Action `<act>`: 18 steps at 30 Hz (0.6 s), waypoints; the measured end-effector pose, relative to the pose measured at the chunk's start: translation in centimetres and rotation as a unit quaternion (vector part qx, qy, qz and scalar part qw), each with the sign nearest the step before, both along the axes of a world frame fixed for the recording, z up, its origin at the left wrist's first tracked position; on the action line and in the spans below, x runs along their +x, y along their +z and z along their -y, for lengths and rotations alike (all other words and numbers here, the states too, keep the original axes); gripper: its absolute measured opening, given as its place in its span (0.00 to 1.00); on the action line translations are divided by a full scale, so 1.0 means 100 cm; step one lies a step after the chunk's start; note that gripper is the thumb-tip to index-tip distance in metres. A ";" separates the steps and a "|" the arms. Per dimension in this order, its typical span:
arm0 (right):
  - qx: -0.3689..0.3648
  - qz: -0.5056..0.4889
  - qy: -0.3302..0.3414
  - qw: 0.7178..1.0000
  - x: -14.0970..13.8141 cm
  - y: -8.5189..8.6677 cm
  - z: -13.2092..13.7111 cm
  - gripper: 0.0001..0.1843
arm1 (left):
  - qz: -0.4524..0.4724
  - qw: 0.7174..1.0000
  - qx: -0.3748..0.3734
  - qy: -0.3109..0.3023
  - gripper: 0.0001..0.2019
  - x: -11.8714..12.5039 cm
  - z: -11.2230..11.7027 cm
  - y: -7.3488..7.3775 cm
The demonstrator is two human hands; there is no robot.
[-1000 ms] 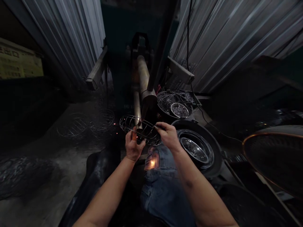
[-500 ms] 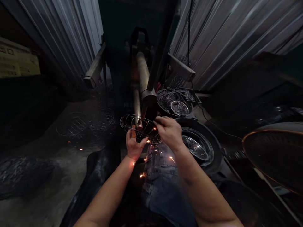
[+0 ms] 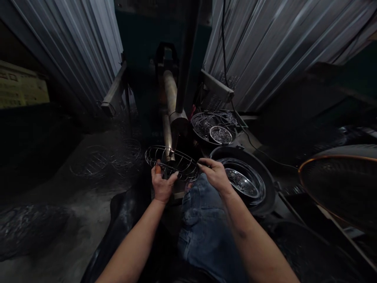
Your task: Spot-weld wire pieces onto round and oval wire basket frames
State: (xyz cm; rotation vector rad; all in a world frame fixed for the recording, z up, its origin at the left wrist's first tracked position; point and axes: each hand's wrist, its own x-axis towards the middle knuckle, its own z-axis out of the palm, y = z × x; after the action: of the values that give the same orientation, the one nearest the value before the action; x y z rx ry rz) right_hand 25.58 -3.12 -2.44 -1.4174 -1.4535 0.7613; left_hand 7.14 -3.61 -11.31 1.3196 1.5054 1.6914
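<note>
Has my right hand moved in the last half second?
Yes. The right hand has dropped rightward, away from the welder rod, to the right end of the wire basket.

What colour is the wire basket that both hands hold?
Silvery grey, bare metal. The wire basket shows best in the head view.

Nothing I can read here: the yellowish panel (image 3: 22, 88) far left of my wire basket (image 3: 172, 163) is blurred.
</note>
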 end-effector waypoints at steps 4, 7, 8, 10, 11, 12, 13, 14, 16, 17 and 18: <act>-0.001 -0.013 -0.004 1.000 -0.004 0.008 -0.003 0.12 | 0.027 1.000 -0.012 -0.006 0.36 0.001 -0.002 0.005; -0.007 -0.020 0.015 1.000 0.000 0.011 0.002 0.13 | 0.013 1.000 -0.018 -0.022 0.37 -0.006 0.001 0.002; -0.016 -0.021 0.023 0.999 0.004 0.010 0.006 0.14 | -0.002 0.999 -0.015 -0.033 0.37 -0.011 0.005 0.000; -0.046 -0.019 0.026 0.998 0.014 0.007 0.015 0.15 | -0.049 0.997 -0.003 -0.066 0.37 -0.024 0.018 -0.005; -0.067 -0.015 0.019 0.997 0.021 0.004 0.020 0.17 | -0.078 0.993 0.002 -0.089 0.38 -0.031 0.028 -0.007; -0.086 -0.009 0.007 0.996 0.026 -0.001 0.024 0.18 | -0.107 0.987 0.004 -0.116 0.38 -0.039 0.038 -0.007; -0.103 0.000 -0.001 0.995 0.031 -0.007 0.027 0.19 | -0.131 0.981 0.004 -0.141 0.38 -0.046 0.050 -0.006; -0.112 0.011 -0.013 0.994 0.034 -0.014 0.028 0.19 | -0.145 0.976 0.002 -0.165 0.38 -0.053 0.062 -0.004; -0.123 0.035 -0.016 0.992 0.032 -0.028 0.029 0.20 | -0.133 0.975 0.000 -0.180 0.39 -0.064 0.084 0.008; -0.127 0.052 -0.005 0.991 0.027 -0.036 0.030 0.19 | -0.105 0.980 -0.002 -0.170 0.39 -0.069 0.094 0.017; -0.127 0.069 0.012 0.989 0.020 -0.043 0.030 0.19 | -0.057 0.987 -0.010 -0.147 0.40 -0.073 0.102 0.028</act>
State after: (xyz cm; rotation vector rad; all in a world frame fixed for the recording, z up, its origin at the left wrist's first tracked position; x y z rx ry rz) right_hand 27.55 -6.16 -6.69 -1.6754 -1.5219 0.9041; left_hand -0.16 -13.83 -8.55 1.5647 1.3087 1.4316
